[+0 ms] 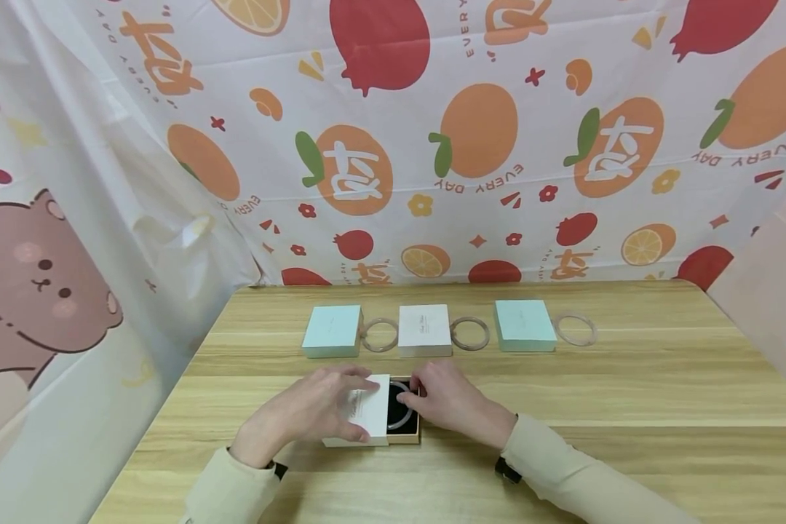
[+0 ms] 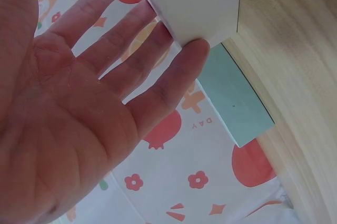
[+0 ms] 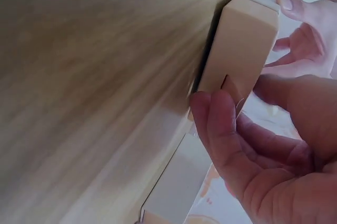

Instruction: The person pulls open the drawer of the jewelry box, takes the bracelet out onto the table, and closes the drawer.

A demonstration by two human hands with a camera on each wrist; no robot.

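A white box sleeve (image 1: pixel 373 413) lies near the table's front, with a kraft-coloured drawer (image 1: pixel 403 439) partly out of its right end. Inside, on black lining, rests a pale translucent bangle (image 1: pixel 402 423). My left hand (image 1: pixel 311 407) spans the sleeve, thumb at the near edge and fingers toward the far edge. In the left wrist view its fingertips meet the white side (image 2: pixel 200 3). At the drawer's open end, my right hand (image 1: pixel 450 399) pinches the end wall; its thumb tip overlaps the bangle. The right wrist view shows fingers beside a slot in the drawer's end (image 3: pixel 245 40).
Behind stands a row on the wooden table (image 1: pixel 629 451): a mint box (image 1: pixel 332 329), a white box (image 1: pixel 424 330) and another mint box (image 1: pixel 525 325). Right of each lies a bangle, the darkest (image 1: pixel 470 348) beside the white box. A fruit-print cloth (image 1: pixel 432 240) hangs at the back.
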